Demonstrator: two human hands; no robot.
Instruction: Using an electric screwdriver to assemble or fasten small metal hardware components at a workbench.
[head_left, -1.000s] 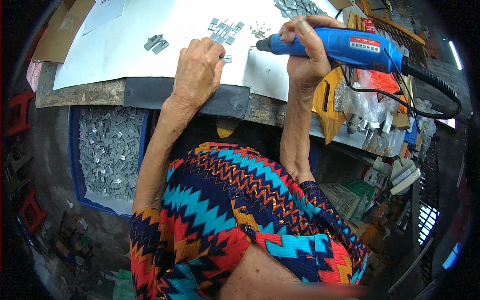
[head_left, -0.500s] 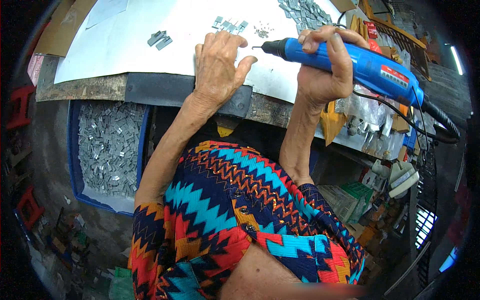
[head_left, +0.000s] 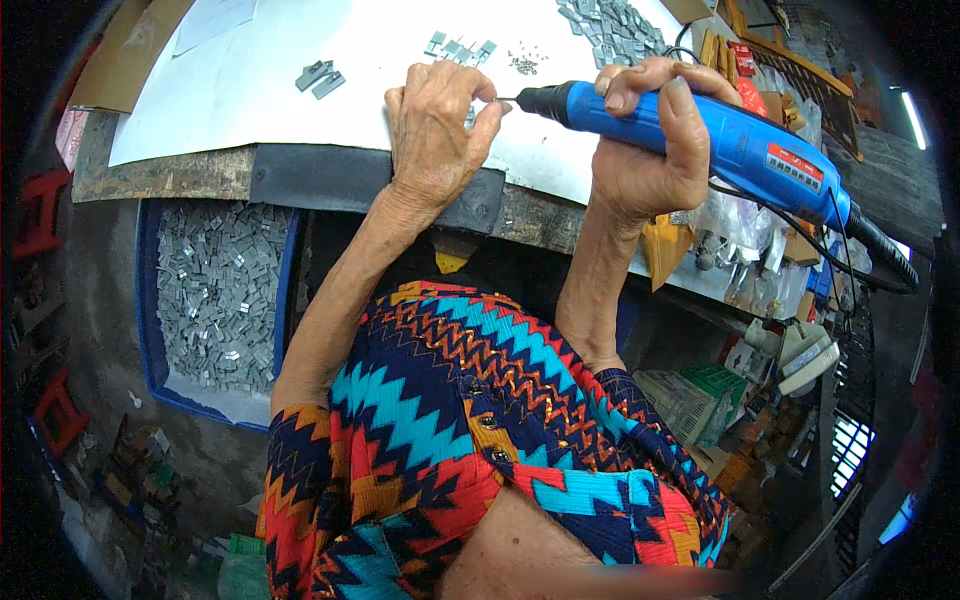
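head | right hand (head_left: 640, 150) wrapped tight around blue driver (head_left: 700, 135), tip aimed left at left fingertips | left hand (head_left: 435, 125) on white sheet (head_left: 250, 100), fingers pinched at tip; part held too small to tell | small metal clips (head_left: 458, 48) just beyond hand | blue bin (head_left: 148, 300) of clips below bench, left

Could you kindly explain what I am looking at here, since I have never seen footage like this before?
This comes from a fisheye camera worn on a person's head, looking down, so straight edges bend. The right hand grips a blue corded power screwdriver. The left hand pinches something small at the tool's tip; what it is cannot be made out. On the white work surface lie small grey metal pieces and a heap of them. Below, a blue bin holds many more.
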